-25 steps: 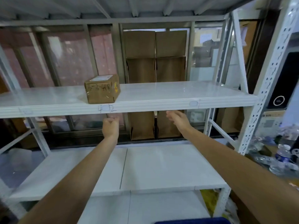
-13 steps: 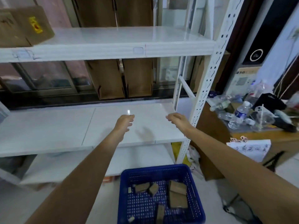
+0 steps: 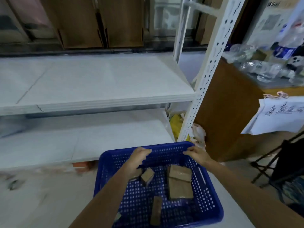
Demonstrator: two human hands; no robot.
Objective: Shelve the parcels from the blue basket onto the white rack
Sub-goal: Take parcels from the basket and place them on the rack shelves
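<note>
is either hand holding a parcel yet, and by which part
Nothing is held. The left hand and right hand hover, fingers loosely curled, over the blue basket; the parcels, like the large one, lie untouched.

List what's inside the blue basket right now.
Brown cardboard parcels lie in the blue basket: a large flat stack, a small box, and a narrow one. The left hand covers part of another.
</note>
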